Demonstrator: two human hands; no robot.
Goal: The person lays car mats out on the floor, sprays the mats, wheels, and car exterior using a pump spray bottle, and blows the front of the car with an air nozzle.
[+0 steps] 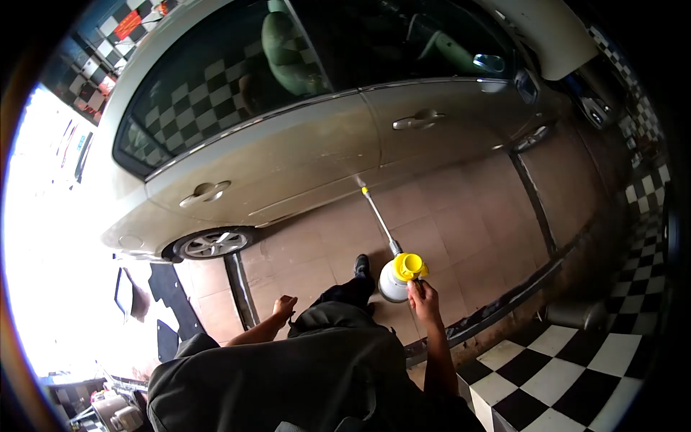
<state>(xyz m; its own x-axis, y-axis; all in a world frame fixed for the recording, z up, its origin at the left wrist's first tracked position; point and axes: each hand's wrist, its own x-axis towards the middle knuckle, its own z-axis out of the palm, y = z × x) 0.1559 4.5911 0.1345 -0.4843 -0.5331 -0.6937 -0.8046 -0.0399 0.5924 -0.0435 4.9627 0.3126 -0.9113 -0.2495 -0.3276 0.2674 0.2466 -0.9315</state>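
Note:
My right hand (425, 299) is closed round the handle of a pump sprayer (393, 282) with a white tank and a yellow top. Its long wand reaches forward to a yellow nozzle (365, 190), close to the lower side of a beige car (309, 169). A faint mist shows at the nozzle's tip, against the door panel. Low at my side, my left hand (286, 307) hangs with its fingers curled in, and I see nothing in it. Both car doors on this side are closed.
Brown tiles (446, 237) cover the floor, crossed by dark drain strips (533, 201). A black-and-white checkered ledge (554, 367) stands at my right. Some machinery (115, 414) lies at the lower left. My shoe (361, 266) is near the sprayer.

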